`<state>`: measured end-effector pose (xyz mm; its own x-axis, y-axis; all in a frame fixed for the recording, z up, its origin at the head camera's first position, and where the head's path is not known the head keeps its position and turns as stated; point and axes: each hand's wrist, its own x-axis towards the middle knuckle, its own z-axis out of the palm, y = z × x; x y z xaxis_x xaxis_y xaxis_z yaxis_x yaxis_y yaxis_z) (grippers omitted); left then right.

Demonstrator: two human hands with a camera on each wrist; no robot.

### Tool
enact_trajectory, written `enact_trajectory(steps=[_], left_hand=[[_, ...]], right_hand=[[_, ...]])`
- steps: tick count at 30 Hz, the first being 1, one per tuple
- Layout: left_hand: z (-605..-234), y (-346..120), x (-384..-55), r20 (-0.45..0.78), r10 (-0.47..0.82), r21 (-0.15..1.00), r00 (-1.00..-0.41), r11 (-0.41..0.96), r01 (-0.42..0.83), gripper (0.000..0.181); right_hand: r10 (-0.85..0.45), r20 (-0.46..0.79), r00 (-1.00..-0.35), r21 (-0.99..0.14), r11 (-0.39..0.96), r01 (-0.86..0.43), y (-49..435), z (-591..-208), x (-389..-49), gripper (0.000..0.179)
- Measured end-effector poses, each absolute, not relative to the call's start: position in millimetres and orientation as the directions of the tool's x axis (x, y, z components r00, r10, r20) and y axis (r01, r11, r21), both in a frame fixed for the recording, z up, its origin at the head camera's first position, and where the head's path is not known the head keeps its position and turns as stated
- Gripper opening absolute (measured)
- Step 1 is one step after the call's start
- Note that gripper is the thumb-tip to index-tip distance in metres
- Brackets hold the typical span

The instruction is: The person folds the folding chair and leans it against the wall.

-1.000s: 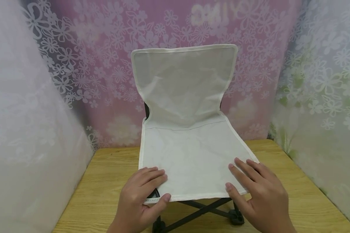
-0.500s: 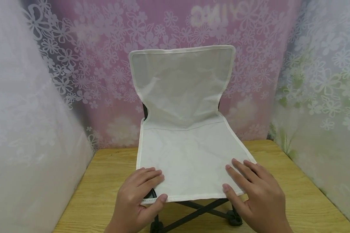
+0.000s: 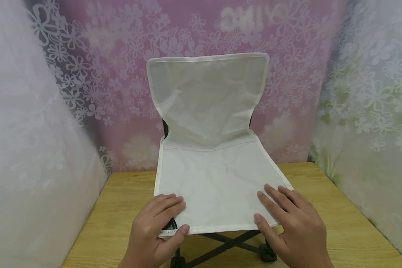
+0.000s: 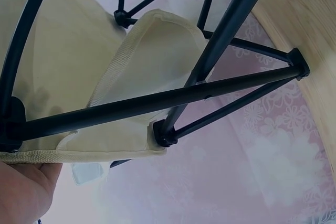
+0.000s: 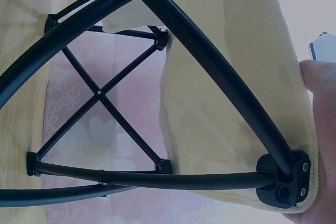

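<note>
The left wrist view crops the left hand [image 4: 23, 195] (fabric [image 4: 60, 66] hides its fingertips).

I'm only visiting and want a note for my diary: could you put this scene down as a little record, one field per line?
Main thing: white cloth chair, unfolded and upright
Chair frame: dark bars, crossed below the seat
Left hand: resting on the seat's front left corner
Right hand: fingers spread on the seat's front right corner
Standing on: wooden table
Behind: pink sheet with white flowers
</note>
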<state>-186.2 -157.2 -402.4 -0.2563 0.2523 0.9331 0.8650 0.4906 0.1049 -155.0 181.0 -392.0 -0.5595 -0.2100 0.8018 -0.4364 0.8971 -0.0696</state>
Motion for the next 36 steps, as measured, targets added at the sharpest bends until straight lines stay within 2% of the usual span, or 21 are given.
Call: enact_trajectory(steps=[9,16,26,31,36], left_hand=[[-402.0,-159.4,-186.1,0.926,0.267,0.106,-0.265,0.491,0.865,0.033],[-401.0,-160.0,-186.1,0.924,0.279,0.086,-0.261,0.514,0.853,0.035],[-396.7,-162.2,-186.7,0.918,0.313,0.043,-0.244,0.531,0.846,0.031],[-396.5,-162.4,-187.8,0.921,0.318,0.037,-0.226,0.506,0.862,0.031],[-398.5,-162.8,-187.8,0.921,0.323,0.031,-0.219,0.497,0.867,0.032]], right_hand=[[-0.279,0.813,-0.51,-0.012,0.869,-0.495,185.5,-387.4,-155.8,0.058],[-0.434,0.797,-0.421,0.064,0.753,-0.655,201.5,-381.2,-160.9,0.054],[-0.53,0.743,-0.408,0.011,0.619,-0.785,219.4,-367.0,-171.9,0.048],[-0.531,0.731,-0.429,-0.043,0.592,-0.805,223.6,-363.5,-177.1,0.054],[-0.522,0.752,-0.402,-0.025,0.587,-0.809,220.3,-369.6,-177.3,0.049]])
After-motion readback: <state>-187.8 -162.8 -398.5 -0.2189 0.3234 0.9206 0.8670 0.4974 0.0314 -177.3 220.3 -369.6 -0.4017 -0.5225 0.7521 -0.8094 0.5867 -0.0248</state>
